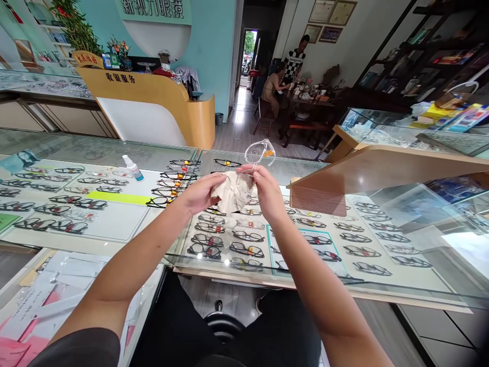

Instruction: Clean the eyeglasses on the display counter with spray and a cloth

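Above the glass counter, my right hand (267, 189) pinches a pair of clear-framed eyeglasses (255, 153), one lens raised and a temple arm curving off to the right. Closed round a crumpled cream cleaning cloth (231, 192) is my left hand (204, 192). The cloth lies against the lower lens, partly covering it. Under both hands, rows of eyeglasses (246, 236) show inside the glass case. A column of dark eyeglasses (178, 176) with orange tags lies just left of the cloth.
A white spray bottle (133, 168) stands on the counter (126, 224) at left. An open drawer (53, 290) with papers is at lower left. A brown ribbed panel (319, 200) rises at right. Two people (284, 76) are at a table in the back, beyond a cash desk (145, 92).
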{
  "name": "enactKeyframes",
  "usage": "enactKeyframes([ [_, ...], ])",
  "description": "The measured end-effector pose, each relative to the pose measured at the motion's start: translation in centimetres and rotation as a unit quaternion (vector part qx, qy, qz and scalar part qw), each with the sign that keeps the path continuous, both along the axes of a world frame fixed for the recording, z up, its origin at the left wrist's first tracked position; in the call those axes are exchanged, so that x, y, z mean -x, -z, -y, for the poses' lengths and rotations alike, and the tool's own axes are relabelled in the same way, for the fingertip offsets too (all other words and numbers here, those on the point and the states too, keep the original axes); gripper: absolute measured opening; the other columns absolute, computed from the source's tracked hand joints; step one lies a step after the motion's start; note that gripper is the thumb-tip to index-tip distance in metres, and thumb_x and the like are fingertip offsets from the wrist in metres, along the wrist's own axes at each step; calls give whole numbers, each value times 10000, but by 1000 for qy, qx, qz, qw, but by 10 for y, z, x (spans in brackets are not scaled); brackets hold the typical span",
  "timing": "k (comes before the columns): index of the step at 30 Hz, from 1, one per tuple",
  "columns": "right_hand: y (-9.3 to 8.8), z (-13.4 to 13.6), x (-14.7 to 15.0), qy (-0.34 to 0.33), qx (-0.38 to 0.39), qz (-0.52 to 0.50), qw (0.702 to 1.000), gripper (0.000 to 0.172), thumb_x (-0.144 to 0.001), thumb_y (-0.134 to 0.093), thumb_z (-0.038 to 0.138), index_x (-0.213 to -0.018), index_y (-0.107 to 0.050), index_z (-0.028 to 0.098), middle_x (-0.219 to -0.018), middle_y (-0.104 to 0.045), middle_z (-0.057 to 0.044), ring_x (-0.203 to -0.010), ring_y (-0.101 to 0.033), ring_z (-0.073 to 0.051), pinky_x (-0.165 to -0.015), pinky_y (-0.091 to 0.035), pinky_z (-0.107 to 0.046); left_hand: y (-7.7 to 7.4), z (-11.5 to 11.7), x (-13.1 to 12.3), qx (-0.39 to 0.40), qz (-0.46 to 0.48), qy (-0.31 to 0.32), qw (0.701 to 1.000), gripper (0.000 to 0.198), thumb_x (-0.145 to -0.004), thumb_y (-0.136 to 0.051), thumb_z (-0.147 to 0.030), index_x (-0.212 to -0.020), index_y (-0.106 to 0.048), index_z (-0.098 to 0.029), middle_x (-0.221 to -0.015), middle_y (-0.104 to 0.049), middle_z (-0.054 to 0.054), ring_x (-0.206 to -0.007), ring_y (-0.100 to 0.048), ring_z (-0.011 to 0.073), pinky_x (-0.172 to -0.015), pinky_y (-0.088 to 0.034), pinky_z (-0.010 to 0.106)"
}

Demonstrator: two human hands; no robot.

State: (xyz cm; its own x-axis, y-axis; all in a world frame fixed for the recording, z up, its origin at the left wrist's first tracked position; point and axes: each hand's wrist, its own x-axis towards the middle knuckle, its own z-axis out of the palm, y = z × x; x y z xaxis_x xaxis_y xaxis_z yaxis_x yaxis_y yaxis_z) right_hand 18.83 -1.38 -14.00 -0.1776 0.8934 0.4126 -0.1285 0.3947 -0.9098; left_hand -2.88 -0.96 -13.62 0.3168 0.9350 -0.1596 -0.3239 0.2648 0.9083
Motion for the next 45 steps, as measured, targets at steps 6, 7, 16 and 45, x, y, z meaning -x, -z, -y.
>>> enactKeyframes([
  [6, 4, -1, 1, -21, 11, 8, 1000, 303, -1056, -637, 533, -1178, -828, 331, -1297, -798, -9, -1267, -674, -287, -1169, -484, -457, -7, 5, -2, -28, -3, 11, 1000, 408, -764, -965, -439, -883, -653, -206, -711, -561, -46, -587, -505, 111, -545, -398, 254],
  [7, 5, -1, 1, -22, 15, 11, 1000, 307, -1058, -635, 534, -1184, -830, 333, -1242, -793, -8, -1189, -678, -279, -1119, -501, -446, -9, 6, -2, -29, 2, 11, 1000, 413, -764, -962, -446, -865, -643, -205, -702, -554, -45, -588, -507, 112, -547, -402, 254],
  [16, 6, 0, 1, -20, 29, 20, 999, 338, -1046, -649, 583, -1188, -825, 332, -1047, -737, -11, -928, -617, -243, -926, -517, -405, -12, 6, -2, -47, 5, 31, 998, 330, -781, -917, -369, -1007, -790, -165, -635, -549, -47, -543, -478, 94, -542, -376, 242],
  [45, 13, 8, 14, -101, 49, -27, 993, 427, -1032, -717, 681, -1321, -782, 374, -1480, -785, -26, -1449, -684, -287, -1281, -506, -515, 6, 20, -22, -111, -22, 42, 993, 815, -622, -1101, -597, -1188, -701, -168, -911, -735, -1, -763, -665, 136, -733, -528, 272],
])
